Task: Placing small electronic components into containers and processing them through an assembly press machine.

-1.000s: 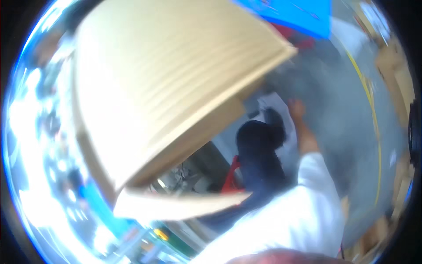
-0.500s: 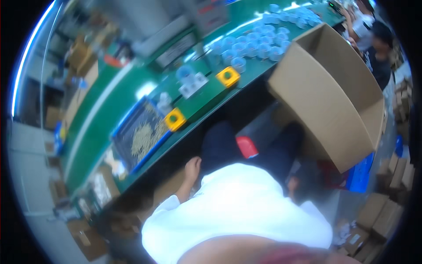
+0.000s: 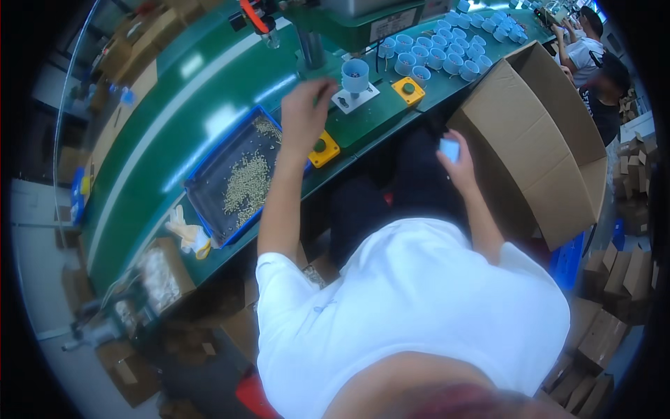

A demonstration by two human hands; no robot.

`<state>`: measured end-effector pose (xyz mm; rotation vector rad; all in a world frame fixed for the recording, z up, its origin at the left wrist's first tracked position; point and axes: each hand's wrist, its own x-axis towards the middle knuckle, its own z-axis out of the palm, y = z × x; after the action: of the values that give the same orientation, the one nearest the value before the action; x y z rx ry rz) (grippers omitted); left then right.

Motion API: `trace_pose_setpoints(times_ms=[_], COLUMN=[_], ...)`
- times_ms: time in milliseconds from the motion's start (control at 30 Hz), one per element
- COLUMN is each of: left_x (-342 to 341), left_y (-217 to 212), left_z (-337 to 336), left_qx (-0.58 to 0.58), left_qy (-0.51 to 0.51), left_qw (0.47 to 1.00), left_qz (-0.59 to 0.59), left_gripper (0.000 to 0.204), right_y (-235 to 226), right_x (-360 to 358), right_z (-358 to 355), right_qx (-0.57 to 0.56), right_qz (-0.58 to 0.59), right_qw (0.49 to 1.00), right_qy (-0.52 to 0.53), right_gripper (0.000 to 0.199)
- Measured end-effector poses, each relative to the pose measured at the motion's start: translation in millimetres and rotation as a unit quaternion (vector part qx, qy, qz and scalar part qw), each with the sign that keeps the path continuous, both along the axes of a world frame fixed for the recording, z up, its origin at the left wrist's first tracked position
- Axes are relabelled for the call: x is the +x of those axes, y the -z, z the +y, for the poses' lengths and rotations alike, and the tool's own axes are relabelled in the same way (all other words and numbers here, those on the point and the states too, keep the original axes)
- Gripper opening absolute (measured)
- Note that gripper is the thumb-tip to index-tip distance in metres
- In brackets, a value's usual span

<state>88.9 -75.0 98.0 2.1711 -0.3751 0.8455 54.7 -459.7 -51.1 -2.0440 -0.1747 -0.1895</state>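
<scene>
My left hand (image 3: pixel 307 115) reaches over the workbench. Its fingers are drawn together just left of a pale-blue cup; whatever they hold, if anything, is too small to make out. That cup (image 3: pixel 355 68) stands on a white-grey plate fixture (image 3: pixel 366 100) under the green press (image 3: pixel 356 29) and has small dark bits inside. Nearer me, my right hand (image 3: pixel 460 167) is closed on a small light-blue plastic piece (image 3: pixel 449 149), in front of the bench edge. Below my left hand lies a blue-rimmed tray (image 3: pixel 209 178) with many small brass-coloured parts (image 3: pixel 248 183).
Yellow button boxes (image 3: pixel 408 91) flank the fixture. Several pale-blue cups (image 3: pixel 436 57) crowd the bench beyond. On the right stands a large open cardboard carton (image 3: pixel 520 146). A glove (image 3: pixel 187 230) lies beside the tray. Two people (image 3: pixel 579 52) sit farther along the bench.
Both hands have risen from my lap area: the left to the fixture, the right to the bench edge with a light-blue piece in it. The view has shifted and the red object on my lap is mostly hidden.
</scene>
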Motion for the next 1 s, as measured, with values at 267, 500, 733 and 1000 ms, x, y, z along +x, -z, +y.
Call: trace_pose_setpoints(times_ms=[267,500,733,1000], left_x=[62,70,77,88], left_y=[-28,-38,-54,-35], left_z=[-16,-33,-48,-33], left_qx=[0.045,0.153,0.238,0.228], left_qy=[0.021,-0.013,-0.072,-0.044], left_qw=[0.980,0.941,0.903,0.915], left_qz=[0.192,0.301,0.350,0.331], left_gripper=[0.020,0.026,0.029,0.030], right_y=[-59,-48,-43,-43], right_x=[100,141,145,140], right_z=[34,39,34,25], right_qx=[0.046,0.073,0.078,0.048], right_qz=[-0.095,-0.116,-0.131,-0.203], right_qw=[0.994,0.988,0.983,0.972], right_qy=[-0.030,-0.072,-0.100,-0.104], right_gripper=[0.059,0.054,0.054,0.051])
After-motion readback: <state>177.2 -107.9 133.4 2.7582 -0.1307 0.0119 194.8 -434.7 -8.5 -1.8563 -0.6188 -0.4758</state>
